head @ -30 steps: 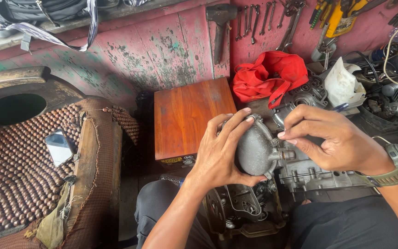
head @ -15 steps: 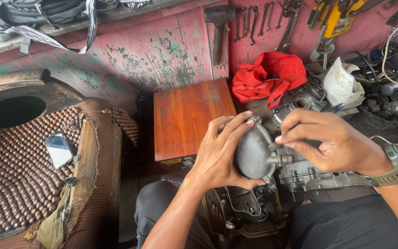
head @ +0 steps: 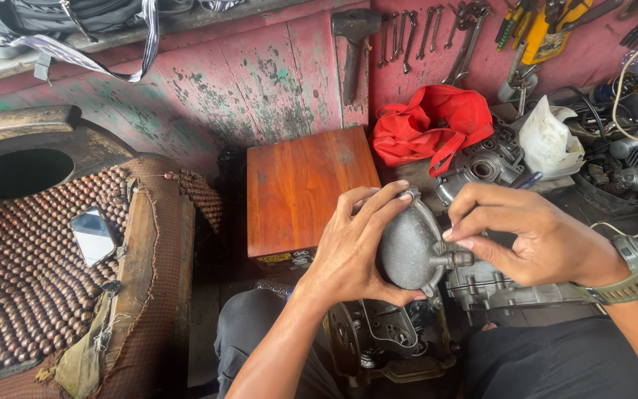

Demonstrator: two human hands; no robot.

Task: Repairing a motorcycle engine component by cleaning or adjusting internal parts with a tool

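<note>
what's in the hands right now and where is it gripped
A grey metal engine cover: the left hand wraps its rounded left edge, and the right hand pinches the small stub on its right side.

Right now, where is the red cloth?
In the head view the red cloth lies upper right of centre, against the pink wall under the hanging wrenches, between the wooden box and the white bag.
</note>
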